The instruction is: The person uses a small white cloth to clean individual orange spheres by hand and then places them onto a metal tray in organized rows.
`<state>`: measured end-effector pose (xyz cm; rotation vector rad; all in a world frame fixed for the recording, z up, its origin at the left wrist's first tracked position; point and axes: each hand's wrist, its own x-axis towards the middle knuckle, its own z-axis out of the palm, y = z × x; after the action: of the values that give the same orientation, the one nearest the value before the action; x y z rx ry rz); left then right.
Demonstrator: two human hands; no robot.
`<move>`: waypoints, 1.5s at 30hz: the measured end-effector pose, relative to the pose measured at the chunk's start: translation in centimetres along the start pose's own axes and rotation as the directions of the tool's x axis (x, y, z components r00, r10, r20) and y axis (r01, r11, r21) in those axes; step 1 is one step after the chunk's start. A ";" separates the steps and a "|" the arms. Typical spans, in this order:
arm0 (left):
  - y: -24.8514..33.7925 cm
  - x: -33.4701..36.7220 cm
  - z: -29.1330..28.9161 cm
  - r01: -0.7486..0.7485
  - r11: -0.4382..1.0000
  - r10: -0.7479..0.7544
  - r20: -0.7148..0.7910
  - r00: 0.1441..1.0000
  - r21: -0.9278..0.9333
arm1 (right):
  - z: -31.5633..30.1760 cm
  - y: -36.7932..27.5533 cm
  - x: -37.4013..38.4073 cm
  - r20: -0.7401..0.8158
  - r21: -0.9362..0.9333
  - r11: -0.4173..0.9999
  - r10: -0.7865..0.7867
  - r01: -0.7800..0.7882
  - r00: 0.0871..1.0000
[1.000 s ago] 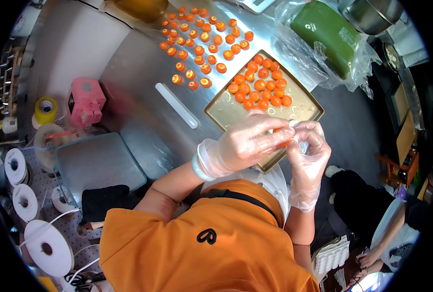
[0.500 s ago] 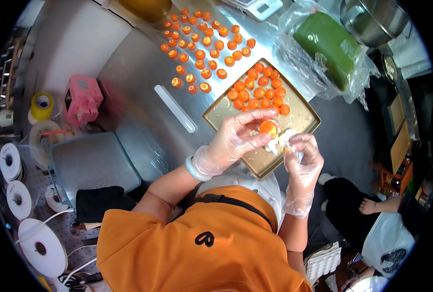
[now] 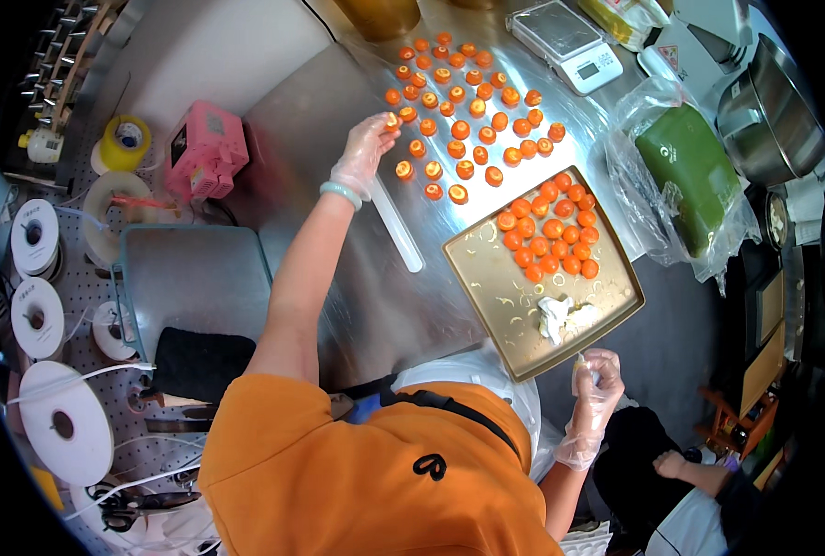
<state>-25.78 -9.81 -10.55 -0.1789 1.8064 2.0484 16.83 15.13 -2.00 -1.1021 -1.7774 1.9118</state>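
My left hand (image 3: pixel 371 148), in a clear plastic glove, reaches to the left edge of the spread of orange balls on the metal table. Its fingers pinch a small orange ball (image 3: pixel 393 121) with a pale top. Several similar balls (image 3: pixel 457 148) stand there in loose rows, pale rings uppermost. A gold baking tray (image 3: pixel 486 306) at the table's front edge holds smooth, shiny orange balls (image 3: pixel 553 228), pale curled scraps and a crumpled white tissue (image 3: pixel 553 317). Near the tray's front corner, my gloved right hand (image 3: pixel 598 378) is closed in a pinch around something small and pale.
A white plastic strip (image 3: pixel 398 227) lies left of the tray. Farther back stand a digital scale (image 3: pixel 570 46), a green package in clear plastic (image 3: pixel 686 176) and a steel pot (image 3: pixel 769 111). A pink device (image 3: pixel 207 148) and ribbon spools (image 3: pixel 37 315) are left. Another person's hand (image 3: pixel 672 463) shows lower right.
My left hand has carried the orange ball from above the tray to the far left, beside the rows. My right hand has drawn back off the tray. The view has shifted.
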 end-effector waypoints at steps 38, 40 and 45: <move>2.7 -15.3 18.3 0.082 0.947 0.036 0.356 0.934 -0.311 | -1.3 -3.4 13.9 0.465 -0.011 0.986 -0.144 0.168 0.874; -0.5 -20.7 21.4 0.110 0.961 -0.029 0.301 0.953 -0.255 | -3.0 -3.3 15.0 0.534 -0.003 0.973 -0.192 0.229 0.823; -7.3 -29.3 28.5 0.195 0.937 -0.168 0.115 0.979 -0.289 | -4.3 -1.6 15.5 0.657 -0.045 0.970 -0.152 0.239 0.739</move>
<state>8.40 12.33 -2.52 -0.3231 1.3647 2.1483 9.21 29.00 -5.22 -0.2289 -2.2756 2.2287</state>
